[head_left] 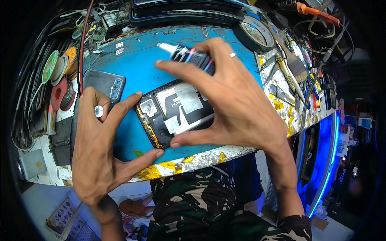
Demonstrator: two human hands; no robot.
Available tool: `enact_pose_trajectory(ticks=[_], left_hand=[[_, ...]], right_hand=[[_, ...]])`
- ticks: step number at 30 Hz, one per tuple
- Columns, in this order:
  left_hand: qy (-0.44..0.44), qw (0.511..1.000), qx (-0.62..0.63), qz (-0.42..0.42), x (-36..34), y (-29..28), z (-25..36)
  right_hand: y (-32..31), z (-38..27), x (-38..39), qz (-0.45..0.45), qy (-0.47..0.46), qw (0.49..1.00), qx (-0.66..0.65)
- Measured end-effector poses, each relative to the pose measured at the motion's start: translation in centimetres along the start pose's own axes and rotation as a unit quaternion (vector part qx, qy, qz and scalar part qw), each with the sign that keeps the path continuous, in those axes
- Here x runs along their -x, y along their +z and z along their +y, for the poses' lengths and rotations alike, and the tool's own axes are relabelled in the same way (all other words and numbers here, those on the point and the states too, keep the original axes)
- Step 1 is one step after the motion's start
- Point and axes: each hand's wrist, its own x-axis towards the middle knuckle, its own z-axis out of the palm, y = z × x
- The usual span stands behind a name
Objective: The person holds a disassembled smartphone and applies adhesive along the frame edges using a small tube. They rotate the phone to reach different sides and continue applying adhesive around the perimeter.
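Observation:
An opened smartphone (pixel 161 116) lies on the blue work mat (pixel 136 56) with its inner side up, showing a battery with silvery patches and an orange flex strip at its left end. My right hand (pixel 237 100) reaches over it and grips a black glue tube (pixel 193 57) with a white nozzle pointing left. The thumb of that hand is low by the phone. In the curled fingers of my left hand (pixel 96 148) sits a small white cap (pixel 99 111). Its forefinger and thumb stretch to the corners of the phone's left end. A dark back cover (pixel 105 82) with camera rings lies behind this hand.
Solder and wire spools (pixel 58 66) crowd the left side. A roll of dark tape (pixel 254 35) rests at the back right, beside a brush (pixel 295 70), tweezers and pens. Stacked dark panels (pixel 185 16) stand at the back. The worn bench edge (pixel 225 156) runs along the front.

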Motion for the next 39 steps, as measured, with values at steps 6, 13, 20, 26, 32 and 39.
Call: enact_pose_trajectory(ticks=[6, 13, 20, 26, 32, 39], left_hand=[[0.018, 1.000, -0.013, 0.017, 0.1, 0.1, -0.1], [0.027, 0.999, -0.010, 0.020, -0.2, 0.1, 0.0], [0.015, 1.000, -0.002, 0.019, 0.1, 0.4, -0.2], [0.051, 0.998, -0.004, 0.045, -0.3, 0.3, 0.5], [0.050, 0.998, -0.002, 0.048, -0.1, 0.4, 0.2], [0.107, 0.992, -0.039, 0.045, -0.5, -0.3, 3.9]], right_hand=[[-1.9, 0.8, 0.5, -0.014, 0.110, 0.993, 0.050], [-0.9, 0.9, 1.5, 0.011, 0.053, 0.998, 0.019], [-4.3, 2.3, 5.6, 0.090, 0.121, 0.987, 0.055], [-0.2, 0.4, 4.2, 0.068, 0.095, 0.993, -0.021], [-4.3, 1.8, 7.6, 0.114, 0.150, 0.980, 0.068], [-2.6, -0.3, 14.4, 0.399, 0.246, 0.762, -0.447]])
